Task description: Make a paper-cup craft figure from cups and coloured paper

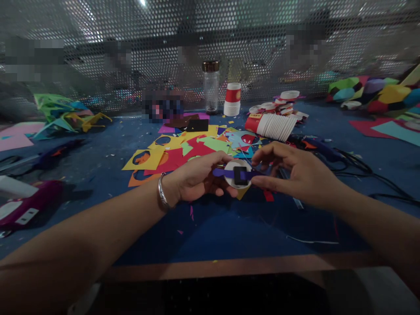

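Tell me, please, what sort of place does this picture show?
Probably a paper-craft work table, perhaps in a workshop or classroom. Cut sheets of coloured paper lie over the blue tabletop, near a stack of paper cups on its side and what looks like a glue gun.

Cannot trace the purple strip (227, 173) to its end at the right hand (297, 173). Cannot see the purple-and-white device (41, 199) beyond the left edge.

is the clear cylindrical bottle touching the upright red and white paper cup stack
Apart: in the head view, background shows in the gap between the clear bottle and the paper cup stack.
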Demonstrator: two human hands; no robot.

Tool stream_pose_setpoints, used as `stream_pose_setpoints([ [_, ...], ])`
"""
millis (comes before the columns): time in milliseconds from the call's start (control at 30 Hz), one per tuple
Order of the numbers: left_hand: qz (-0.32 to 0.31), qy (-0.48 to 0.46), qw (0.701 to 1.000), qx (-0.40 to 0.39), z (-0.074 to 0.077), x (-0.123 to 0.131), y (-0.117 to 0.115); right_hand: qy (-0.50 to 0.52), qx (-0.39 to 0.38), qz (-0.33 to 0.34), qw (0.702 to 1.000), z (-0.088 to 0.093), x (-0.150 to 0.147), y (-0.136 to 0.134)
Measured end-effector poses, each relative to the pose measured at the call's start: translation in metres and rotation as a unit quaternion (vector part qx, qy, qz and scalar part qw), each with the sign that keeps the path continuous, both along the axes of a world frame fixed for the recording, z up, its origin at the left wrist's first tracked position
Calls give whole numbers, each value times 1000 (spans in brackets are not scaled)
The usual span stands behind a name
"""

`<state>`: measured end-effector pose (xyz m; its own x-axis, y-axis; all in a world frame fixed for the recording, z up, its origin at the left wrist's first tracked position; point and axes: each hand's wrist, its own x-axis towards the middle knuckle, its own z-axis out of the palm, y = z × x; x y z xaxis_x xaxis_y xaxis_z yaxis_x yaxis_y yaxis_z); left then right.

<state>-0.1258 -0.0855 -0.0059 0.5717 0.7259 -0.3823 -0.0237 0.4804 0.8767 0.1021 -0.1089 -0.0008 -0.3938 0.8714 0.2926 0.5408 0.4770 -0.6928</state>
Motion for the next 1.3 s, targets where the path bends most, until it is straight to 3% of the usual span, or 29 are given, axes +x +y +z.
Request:
stream_pose_setpoints([
  [167,-7,-12,1000,-12,0,2,-1,-88,104,34,990,-7,-2,-1],
  [433,-34,31,999,-20,6,6,-5,-119,164,70,977,-11,-5,-1],
  [500,-19,56,998,11,6,2,-1,-127,160,64,977,-10,-4,-1],
  [567,34,97,991,89,5,-3,5,-133,144,59,979,-10,-3,-1],
  [633,100,169,958,207,2,-9,12,-134,134,65,980,-9,-1,-1],
  [700,115,257,893,351,-3,-13,18,-134,123,82,980,-9,0,-1],
  [800,52,338,796,500,-11,-14,20,-143,89,125,978,-9,0,-4],
  [867,0,356,763,539,-15,-12,17,-157,66,149,974,-7,-1,-7],
  [1000,-50,386,719,576,-17,-10,12,-182,45,187,964,-5,-3,-12],
  [1133,-85,411,708,568,-14,-11,10,-180,24,215,960,-5,-2,-11],
  [1300,-95,414,707,565,-11,-13,11,-151,74,144,975,-5,9,0],
])
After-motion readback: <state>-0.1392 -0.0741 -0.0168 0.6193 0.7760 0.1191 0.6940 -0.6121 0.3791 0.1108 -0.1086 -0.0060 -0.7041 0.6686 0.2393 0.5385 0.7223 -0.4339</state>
